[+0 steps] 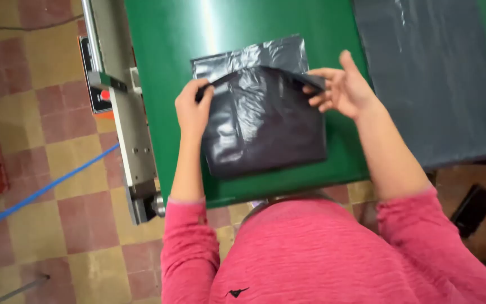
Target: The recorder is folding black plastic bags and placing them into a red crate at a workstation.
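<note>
Left hand (193, 110) and right hand (341, 87) each pinching folded top edge of black plastic bag (262, 121), frame centre, on green surface (170, 34). Larger dark sheet (434, 73) upper right.

Clearance around the hands on the green table.

Bare green tabletop (164, 67) lies open left of and beyond the folded black plastic bag (260, 121); a hand could pass there up to the grey metal rail with a red button (120, 107) that walls the left edge. Right: a large flat dark grey plastic sheet (428, 79) covers the surface, with only a narrow green strip between it and the bag, and the right hand (341, 87) sits in that strip. The left hand (193, 110) blocks the bag's left edge. Near side: the table edge, close against the pink-sleeved torso (310, 253).
</note>
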